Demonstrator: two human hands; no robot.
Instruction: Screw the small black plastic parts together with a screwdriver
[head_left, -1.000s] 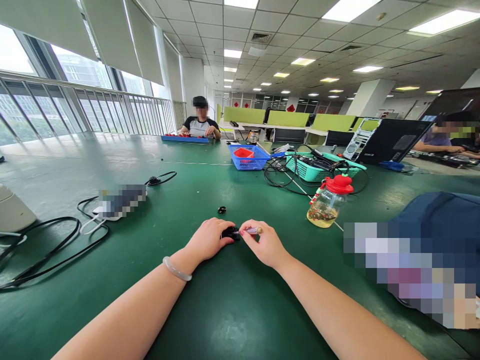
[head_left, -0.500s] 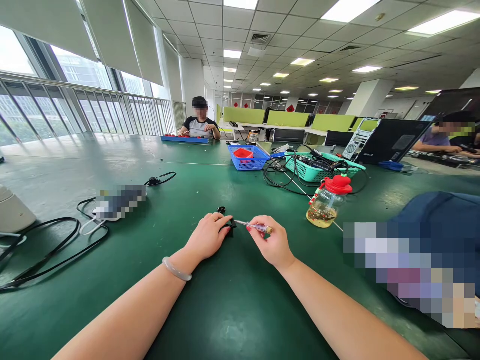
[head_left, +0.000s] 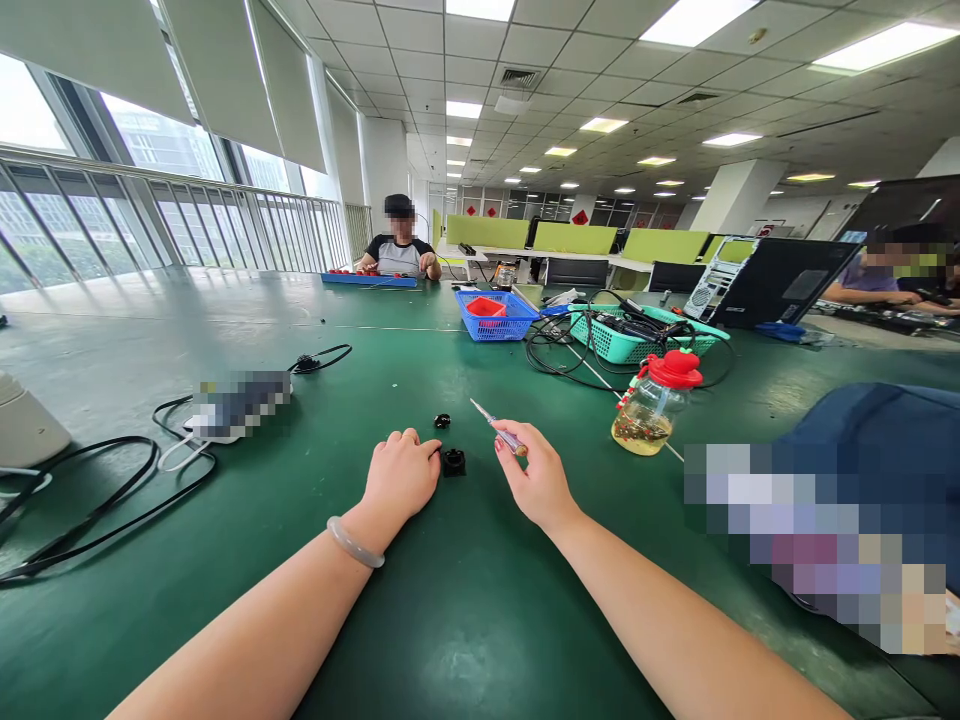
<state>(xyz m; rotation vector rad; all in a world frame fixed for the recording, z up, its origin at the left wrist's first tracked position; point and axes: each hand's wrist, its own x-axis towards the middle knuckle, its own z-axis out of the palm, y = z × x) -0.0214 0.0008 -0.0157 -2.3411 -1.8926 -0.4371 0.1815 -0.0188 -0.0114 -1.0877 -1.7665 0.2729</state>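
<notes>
My right hand (head_left: 536, 475) is closed round a thin screwdriver (head_left: 511, 441), its slim metal shaft pointing up and left, clear of the parts. Between my hands a small black square part (head_left: 454, 462) with a round recess lies on the green table (head_left: 480, 610). My left hand (head_left: 405, 472) rests on the table at the part's left side, palm down, fingers loosely bent and the index fingertip close to its edge. Whether that fingertip touches it I cannot tell. Just beyond lies a smaller shiny black piece (head_left: 442, 421). Part of the left thumb is hidden.
A jar with a red lid (head_left: 651, 410) stands to the right, near a dark blue bag (head_left: 877, 440). Farther back are a blue basket (head_left: 499, 328) and a green basket (head_left: 637, 350) with cables. Black cables (head_left: 112, 520) lie left. A person (head_left: 401, 250) sits at the far end.
The screwdriver has come away from the black square part and now tilts upward. My left hand has slid left off the part, leaving it uncovered on the table.
</notes>
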